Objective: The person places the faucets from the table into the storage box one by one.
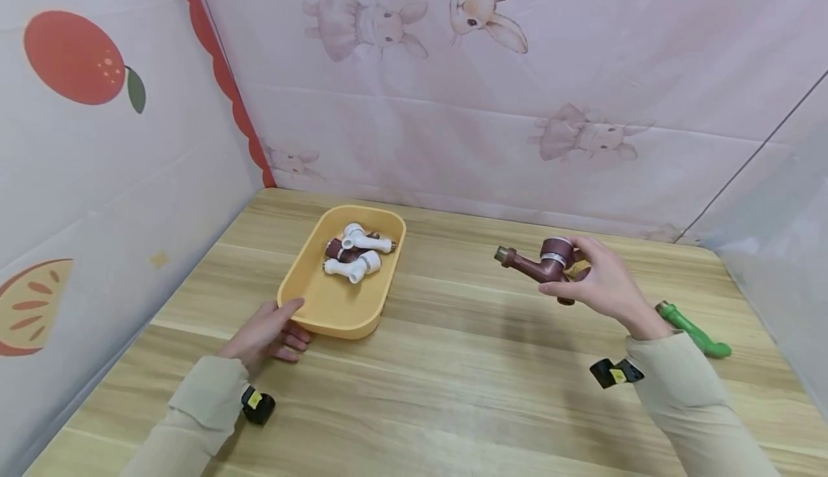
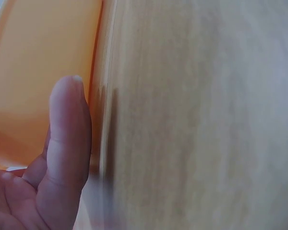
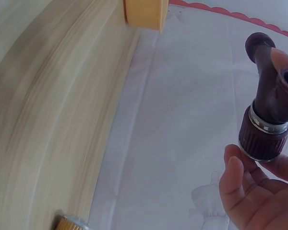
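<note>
My right hand (image 1: 601, 279) holds a brown plastic tap (image 1: 550, 269) above the table, gripping it near its ribbed cap. The tap has a silver ring and a threaded end pointing left. In the right wrist view, fingertips touch the ribbed cap from below. My left hand (image 1: 272, 330) grips the near left corner of a yellow tray (image 1: 336, 315), thumb over the rim and the other fingers outside. Inside the tray lie white taps (image 1: 356, 267) and at least one brown tap (image 1: 341, 251), partly covered by the white ones. The left wrist view shows the thumb (image 2: 69, 143) against the tray.
A green tap (image 1: 698, 333) lies on the wooden table (image 1: 440, 391) at the right, partly behind my right forearm. A gold ribbed piece (image 3: 71, 224) shows at the bottom of the right wrist view. Printed cloth walls (image 1: 414, 132) stand at the back and both sides.
</note>
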Tool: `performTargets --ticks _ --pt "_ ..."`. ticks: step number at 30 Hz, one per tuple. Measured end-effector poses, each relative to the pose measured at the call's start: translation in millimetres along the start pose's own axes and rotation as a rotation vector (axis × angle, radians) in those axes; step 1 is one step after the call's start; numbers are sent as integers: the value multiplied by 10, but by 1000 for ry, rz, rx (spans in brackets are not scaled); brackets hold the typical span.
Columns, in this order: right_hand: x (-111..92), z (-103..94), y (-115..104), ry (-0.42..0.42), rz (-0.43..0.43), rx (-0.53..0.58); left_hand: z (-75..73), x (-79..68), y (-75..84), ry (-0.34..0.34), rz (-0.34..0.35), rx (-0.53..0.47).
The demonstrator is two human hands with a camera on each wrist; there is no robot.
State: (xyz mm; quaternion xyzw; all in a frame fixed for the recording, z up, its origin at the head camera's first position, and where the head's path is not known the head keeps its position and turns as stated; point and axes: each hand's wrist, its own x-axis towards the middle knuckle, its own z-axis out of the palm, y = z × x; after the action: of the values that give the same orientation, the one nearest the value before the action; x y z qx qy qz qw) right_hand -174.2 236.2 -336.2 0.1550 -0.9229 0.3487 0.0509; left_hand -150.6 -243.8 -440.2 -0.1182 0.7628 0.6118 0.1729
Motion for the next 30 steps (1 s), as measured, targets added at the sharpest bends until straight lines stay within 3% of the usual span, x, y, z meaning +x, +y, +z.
performTargets --ticks 21,30 --pt "274 156 -267 -49 26 39 2 -28 20 2 -14 6" --pt "416 237 -379 -55 -7 44 7 -40 53 4 -16 9"
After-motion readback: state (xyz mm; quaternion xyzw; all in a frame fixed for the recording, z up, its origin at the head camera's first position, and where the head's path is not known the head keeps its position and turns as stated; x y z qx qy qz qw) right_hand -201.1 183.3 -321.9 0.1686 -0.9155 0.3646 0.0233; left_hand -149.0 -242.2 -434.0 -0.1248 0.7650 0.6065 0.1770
